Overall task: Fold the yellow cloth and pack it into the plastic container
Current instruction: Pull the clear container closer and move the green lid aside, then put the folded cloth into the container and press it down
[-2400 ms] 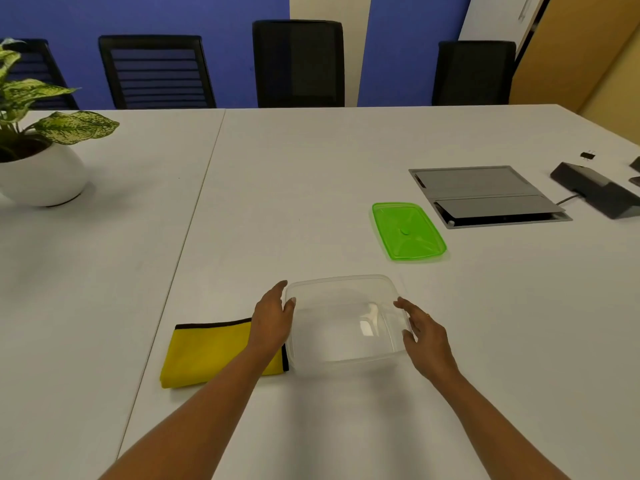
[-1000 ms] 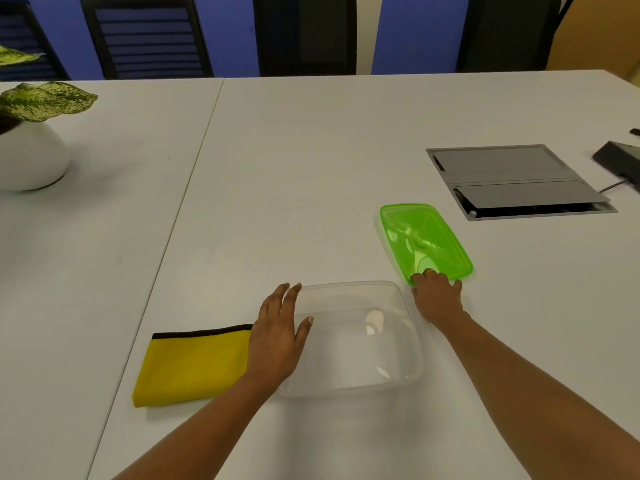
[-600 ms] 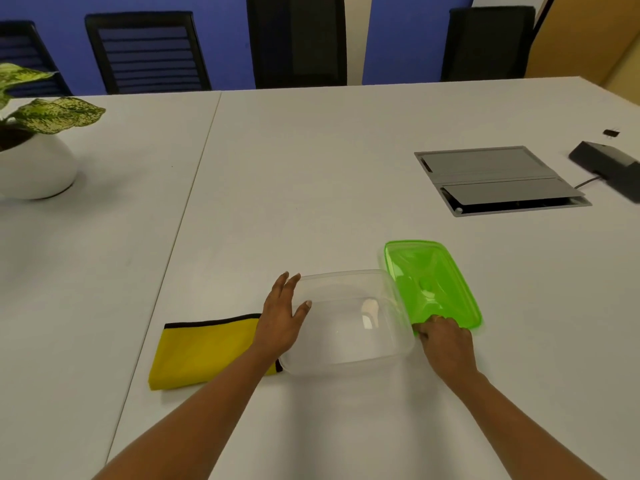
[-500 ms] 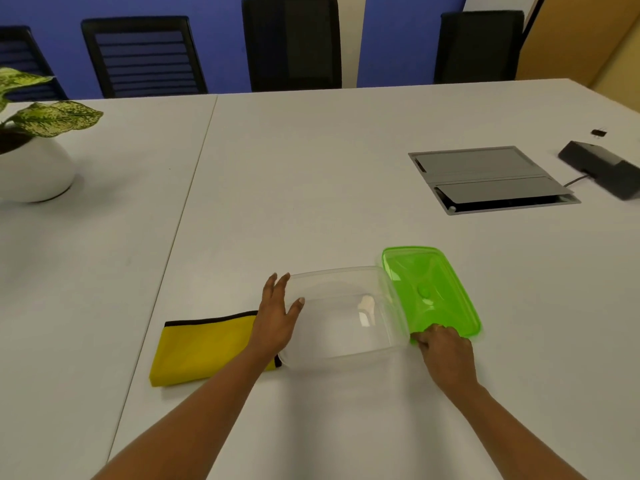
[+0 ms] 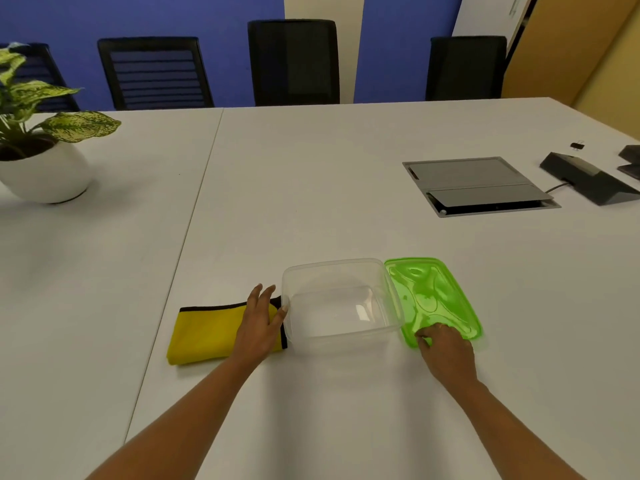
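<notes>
The yellow cloth [image 5: 204, 332], folded into a flat rectangle with black trim, lies on the white table left of the clear plastic container [image 5: 332, 265]. The container stands upright and holds nothing. My left hand [image 5: 261, 323] rests flat on the cloth's right end, fingers apart, thumb touching the container's left wall. A translucent green lid [image 5: 433, 296] lies flat against the container's right side. My right hand [image 5: 446, 351] has its fingertips curled on the lid's near edge.
A potted plant in a white pot [image 5: 45, 174] stands at the far left. A grey cable hatch [image 5: 474, 185] is set into the table at the right, with a dark device [image 5: 585, 176] beyond it. Black chairs [image 5: 294, 60] line the far edge.
My right hand left the container, reached the green lid and drew it nearer until it lies beside the container. My left hand has stayed at the container's left wall, over the cloth.
</notes>
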